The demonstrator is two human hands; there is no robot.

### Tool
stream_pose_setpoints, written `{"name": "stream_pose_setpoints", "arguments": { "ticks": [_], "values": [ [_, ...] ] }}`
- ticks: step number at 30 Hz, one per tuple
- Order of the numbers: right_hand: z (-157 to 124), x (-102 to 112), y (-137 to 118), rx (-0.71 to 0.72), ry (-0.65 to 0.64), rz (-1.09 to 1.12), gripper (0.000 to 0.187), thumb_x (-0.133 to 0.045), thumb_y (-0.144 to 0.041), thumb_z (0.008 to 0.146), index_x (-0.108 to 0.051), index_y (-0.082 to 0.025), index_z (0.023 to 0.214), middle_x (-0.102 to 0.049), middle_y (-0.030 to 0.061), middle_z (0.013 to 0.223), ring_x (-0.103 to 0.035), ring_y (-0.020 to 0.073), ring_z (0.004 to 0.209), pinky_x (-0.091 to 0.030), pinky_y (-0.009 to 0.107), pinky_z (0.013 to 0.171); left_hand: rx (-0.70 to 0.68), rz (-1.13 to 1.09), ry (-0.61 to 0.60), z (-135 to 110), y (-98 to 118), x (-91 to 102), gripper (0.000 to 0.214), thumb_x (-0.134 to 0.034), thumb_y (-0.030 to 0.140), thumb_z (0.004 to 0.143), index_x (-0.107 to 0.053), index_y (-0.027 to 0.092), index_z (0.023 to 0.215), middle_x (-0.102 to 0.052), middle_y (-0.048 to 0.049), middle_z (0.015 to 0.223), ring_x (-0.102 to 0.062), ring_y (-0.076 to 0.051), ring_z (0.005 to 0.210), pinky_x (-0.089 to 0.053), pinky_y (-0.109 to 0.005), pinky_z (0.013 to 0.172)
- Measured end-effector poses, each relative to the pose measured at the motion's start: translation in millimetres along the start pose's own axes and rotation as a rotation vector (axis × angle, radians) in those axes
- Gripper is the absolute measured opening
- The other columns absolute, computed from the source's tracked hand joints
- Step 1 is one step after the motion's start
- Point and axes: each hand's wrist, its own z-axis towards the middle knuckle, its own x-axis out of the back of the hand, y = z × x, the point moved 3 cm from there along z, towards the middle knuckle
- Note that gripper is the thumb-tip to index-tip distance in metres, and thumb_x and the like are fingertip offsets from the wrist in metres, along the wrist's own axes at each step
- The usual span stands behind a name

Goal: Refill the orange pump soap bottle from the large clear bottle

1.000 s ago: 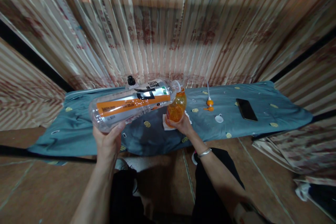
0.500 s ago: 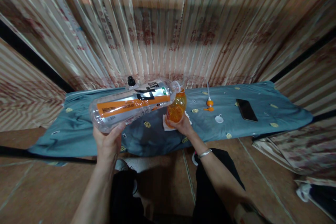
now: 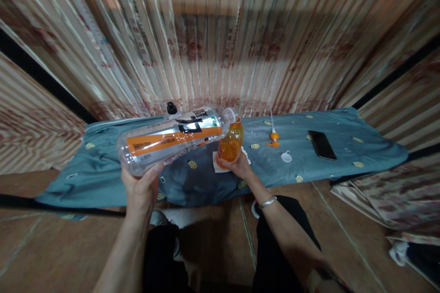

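Observation:
A large clear plastic bottle with an orange and silver label is gripped near its base by my left hand. It lies tilted, its uncapped neck at the mouth of a small orange bottle. My right hand wraps around the lower part of that orange bottle, which is over a white tissue. Liquid seems to be inside the orange bottle; its level is hard to make out. To the right lies an orange pump head with a thin tube.
A teal patterned cloth covers the narrow bench. On it are a black phone and a small white cap. A black-topped bottle stands behind the large bottle. Striped curtains hang behind, with dark poles at both sides.
Both hands keep nearly the same hold and position. The large bottle stays tilted with its neck at the orange bottle's mouth; only a slight view shift shows.

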Motion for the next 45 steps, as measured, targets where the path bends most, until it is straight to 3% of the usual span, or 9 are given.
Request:
{"name": "stream_pose_setpoints", "arguments": {
  "ticks": [6,12,24,32,37,45],
  "values": [
    [0,1,3,-0.008,-0.004,-0.026,0.078,-0.109,-0.051,0.066,-0.072,-0.029,0.132,-0.095,0.0108,0.133,-0.092,0.0387,0.125,-0.075,0.056,0.116,-0.020,-0.025,0.006,0,1,-3.7,0.067,-0.123,0.053,0.049,-0.090,0.026,0.101,-0.089,-0.0036,0.103,-0.083,-0.025,0.098,-0.076,-0.042,0.101],
    [1,-1,4,0.017,-0.013,0.015,0.068,-0.108,-0.047,0.067,-0.074,-0.030,0.123,-0.096,0.0100,0.129,-0.092,0.0374,0.121,-0.076,0.057,0.117,-0.022,-0.014,0.014,-1,2,-5.9,0.070,-0.123,0.056,0.048,-0.089,0.026,0.102,-0.089,-0.0047,0.102,-0.085,-0.029,0.099,-0.076,-0.049,0.106],
    [-1,-1,-6,0.025,0.001,-0.019,0.067,-0.111,-0.044,0.072,-0.078,-0.030,0.128,-0.097,0.0081,0.124,-0.094,0.0377,0.122,-0.078,0.057,0.115,-0.028,-0.005,-0.008,-1,1,-3.4,0.072,-0.121,0.054,0.055,-0.089,0.025,0.112,-0.089,-0.0064,0.106,-0.086,-0.032,0.104,-0.075,-0.053,0.109],
    [-1,-1,-2,0.008,0.005,-0.015,0.071,-0.108,-0.044,0.068,-0.074,-0.030,0.128,-0.095,0.0095,0.131,-0.093,0.0382,0.123,-0.077,0.059,0.117,-0.026,-0.027,0.006,1,1,-2.5,0.064,-0.122,0.047,0.049,-0.088,0.026,0.099,-0.087,-0.0025,0.099,-0.081,-0.025,0.099,-0.075,-0.041,0.101],
    [-1,0,-4,0.014,0.021,-0.019,0.073,-0.108,-0.047,0.064,-0.072,-0.030,0.125,-0.095,0.0122,0.132,-0.092,0.0411,0.126,-0.075,0.062,0.119,-0.020,-0.016,-0.007,1,2,-2.1,0.063,-0.121,0.049,0.051,-0.088,0.026,0.100,-0.087,-0.0028,0.100,-0.084,-0.028,0.100,-0.075,-0.049,0.109],
    [-2,1,-8,-0.002,0.002,-0.056,0.072,-0.107,-0.047,0.068,-0.072,-0.029,0.128,-0.095,0.0119,0.133,-0.092,0.0397,0.129,-0.075,0.058,0.119,-0.006,0.024,0.005,2,1,0.5,0.067,-0.120,0.052,0.050,-0.087,0.026,0.102,-0.088,-0.0041,0.104,-0.085,-0.029,0.099,-0.076,-0.051,0.106]
  ]
}}
